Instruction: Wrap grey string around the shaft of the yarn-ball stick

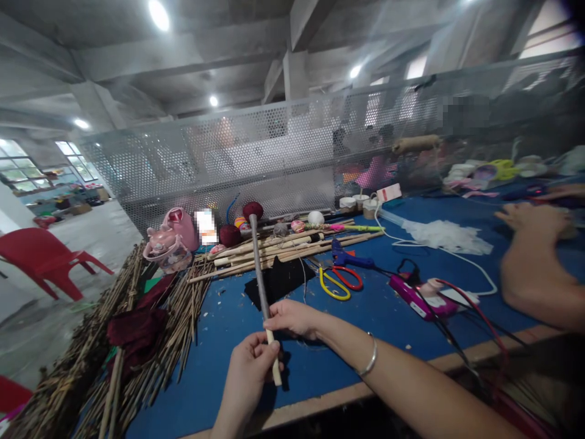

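A long stick (pixel 260 268) runs away from me over the blue table, grey along most of its length and pale bare wood at the near end. At its far tip sits a dark red ball (pixel 253 211). My left hand (pixel 251 366) is closed round the pale end. Just above it, my right hand (pixel 295 318), with a bangle on the wrist, pinches the stick where grey meets pale. A piece of black cloth (pixel 283 279) lies beneath the stick. Scissors (pixel 340 283) with a yellow and a red handle rest to its right, beside a blue glue gun (pixel 350 256).
Bundled thin twigs (pixel 173 341) with dark red cloth (pixel 137 332) cover the left side. Wooden sticks (pixel 292 247) lie behind the black cloth. A purple power strip (pixel 418 296) with cords, white material (pixel 448 236) and another person's arm (pixel 534 262) are at right. A perforated metal screen (pixel 219 171) stands behind.
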A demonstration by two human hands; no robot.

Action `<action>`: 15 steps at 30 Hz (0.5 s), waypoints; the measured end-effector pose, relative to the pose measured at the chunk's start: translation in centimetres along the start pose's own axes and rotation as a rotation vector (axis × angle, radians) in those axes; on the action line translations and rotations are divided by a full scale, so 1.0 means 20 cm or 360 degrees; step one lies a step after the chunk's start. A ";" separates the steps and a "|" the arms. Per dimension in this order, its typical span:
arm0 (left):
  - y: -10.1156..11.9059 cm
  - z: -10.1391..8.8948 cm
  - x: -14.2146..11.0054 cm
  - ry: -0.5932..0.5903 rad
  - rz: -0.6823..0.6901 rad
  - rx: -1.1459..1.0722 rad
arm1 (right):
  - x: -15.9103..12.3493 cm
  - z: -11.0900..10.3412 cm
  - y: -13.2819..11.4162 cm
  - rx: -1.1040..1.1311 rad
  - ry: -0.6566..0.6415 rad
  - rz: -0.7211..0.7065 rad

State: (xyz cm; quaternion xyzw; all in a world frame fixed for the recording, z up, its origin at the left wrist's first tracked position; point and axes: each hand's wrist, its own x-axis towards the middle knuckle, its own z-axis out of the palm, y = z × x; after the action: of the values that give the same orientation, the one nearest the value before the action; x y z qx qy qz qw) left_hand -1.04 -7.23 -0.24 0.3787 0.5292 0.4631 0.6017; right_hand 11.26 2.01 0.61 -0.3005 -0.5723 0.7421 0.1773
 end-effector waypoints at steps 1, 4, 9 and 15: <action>0.00 0.00 0.00 -0.0025 -0.0021 -0.0072 | 0.00 -0.01 0.00 0.0052 -0.0051 0.0039; 0.02 0.01 -0.03 -0.0136 -0.0090 -0.0320 | -0.02 -0.02 -0.02 0.0226 -0.0255 0.0134; 0.03 0.00 -0.05 -0.0156 -0.0230 -0.0291 | -0.01 -0.01 0.00 0.0068 -0.0163 0.0025; 0.01 -0.01 -0.02 0.0003 -0.0025 0.0022 | 0.01 0.02 0.02 -0.0097 0.0037 0.0066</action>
State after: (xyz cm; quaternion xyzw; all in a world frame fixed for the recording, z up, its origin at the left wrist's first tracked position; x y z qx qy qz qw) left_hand -1.23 -7.57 -0.03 0.3782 0.5359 0.4550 0.6023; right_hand 10.91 1.65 0.35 -0.3263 -0.5863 0.7242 0.1593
